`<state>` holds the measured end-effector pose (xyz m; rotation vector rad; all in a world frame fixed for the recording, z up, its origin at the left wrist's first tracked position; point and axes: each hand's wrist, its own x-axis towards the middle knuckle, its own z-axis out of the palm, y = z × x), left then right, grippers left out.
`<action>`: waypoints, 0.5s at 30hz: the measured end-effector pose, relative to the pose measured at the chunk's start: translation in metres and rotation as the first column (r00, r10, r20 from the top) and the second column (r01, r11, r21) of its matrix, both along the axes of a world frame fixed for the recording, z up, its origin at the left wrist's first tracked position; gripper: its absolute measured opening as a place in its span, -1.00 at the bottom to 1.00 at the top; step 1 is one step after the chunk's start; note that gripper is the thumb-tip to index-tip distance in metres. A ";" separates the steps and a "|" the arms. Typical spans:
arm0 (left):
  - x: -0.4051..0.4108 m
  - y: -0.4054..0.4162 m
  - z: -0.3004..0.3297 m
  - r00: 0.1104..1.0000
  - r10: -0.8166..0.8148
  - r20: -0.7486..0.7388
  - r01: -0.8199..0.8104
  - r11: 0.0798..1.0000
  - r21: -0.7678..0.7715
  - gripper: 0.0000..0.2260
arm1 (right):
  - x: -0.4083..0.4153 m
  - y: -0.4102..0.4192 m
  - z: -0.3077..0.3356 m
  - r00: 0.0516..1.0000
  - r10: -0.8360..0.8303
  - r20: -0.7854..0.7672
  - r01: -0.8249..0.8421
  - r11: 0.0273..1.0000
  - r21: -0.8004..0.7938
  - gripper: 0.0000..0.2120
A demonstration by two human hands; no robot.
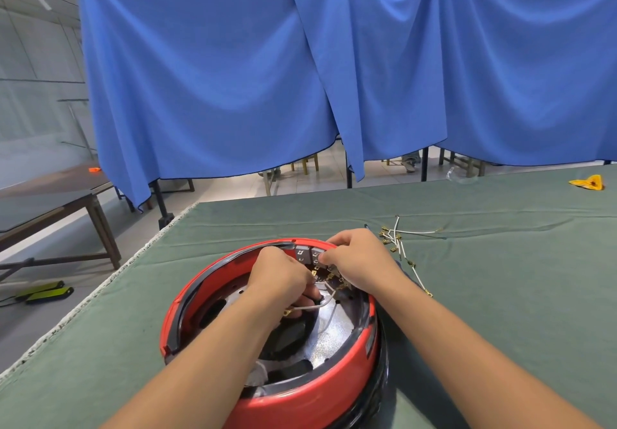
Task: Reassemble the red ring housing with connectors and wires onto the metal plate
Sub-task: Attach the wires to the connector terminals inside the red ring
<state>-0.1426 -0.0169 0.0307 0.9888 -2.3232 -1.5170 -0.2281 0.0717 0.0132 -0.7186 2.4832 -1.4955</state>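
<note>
Now, red ring housing [300,392] round speckled metal plate [334,331], left hand [280,276] grip pinching white wire [314,306], right hand [359,258] grip pinching connector [317,256].

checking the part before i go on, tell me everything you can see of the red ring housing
The red ring housing is a glossy, plastic-looking round shell with a dark inner rim, lying flat on the green table cloth. A speckled metal plate shows inside. Both hands work at its far edge, the left hand holding a white wire.

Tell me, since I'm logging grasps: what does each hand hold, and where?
Left hand grips a white wire near its brass connector end. Right hand pinches something small at the red ring housing; what cannot be told.
</note>
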 end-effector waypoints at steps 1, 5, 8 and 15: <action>0.000 0.000 0.000 1.000 -0.004 0.003 0.004 1.000 -0.006 -0.85 | 0.000 0.000 0.000 1.000 0.000 0.000 0.000 1.000 -0.001 -0.89; 0.001 -0.002 -0.002 1.000 -0.013 -0.001 0.013 0.999 -0.035 -0.82 | 0.000 0.000 0.001 1.000 0.002 0.011 -0.002 1.000 -0.007 -0.91; 0.000 -0.003 -0.003 1.000 -0.012 -0.015 0.011 0.999 -0.047 -0.85 | 0.001 0.000 0.001 1.000 0.001 0.008 -0.001 1.000 -0.010 -0.91; -0.002 -0.003 -0.004 1.000 -0.013 -0.026 0.011 0.998 -0.062 -0.84 | 0.001 0.000 0.000 1.000 0.005 0.001 -0.005 1.000 -0.010 -0.89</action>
